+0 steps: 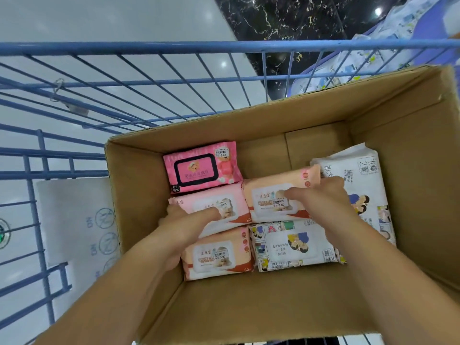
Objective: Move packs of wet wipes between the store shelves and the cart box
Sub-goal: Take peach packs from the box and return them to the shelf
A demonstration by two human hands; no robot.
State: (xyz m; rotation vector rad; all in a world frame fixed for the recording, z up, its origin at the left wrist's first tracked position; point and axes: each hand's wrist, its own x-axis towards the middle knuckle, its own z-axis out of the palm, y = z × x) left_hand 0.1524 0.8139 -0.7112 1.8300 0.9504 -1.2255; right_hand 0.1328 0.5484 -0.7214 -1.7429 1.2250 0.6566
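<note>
An open cardboard box point(249, 314) sits in a blue wire cart point(149, 46). Several packs of wet wipes lie flat inside it. My left hand point(184, 225) grips a light pink pack point(211, 202), thumb on its top and fingers at its left edge. My right hand point(321, 197) grips a peach pack point(268, 195), thumb on its lid and fingers over its far right edge. A bright pink pack with a bear point(201, 168) lies behind them. Another peach pack point(219, 255) and a cartoon-print pack point(291, 245) lie in front. A big white pack point(361, 180) lies at the right.
The box's tall walls point(410, 158) surround the packs on all sides. A white sign panel point(74, 220) hangs inside the cart at the left. Beyond the cart are a pale floor point(99, 18), a dark marble strip point(298, 21) and blue-white packaged goods point(403, 33).
</note>
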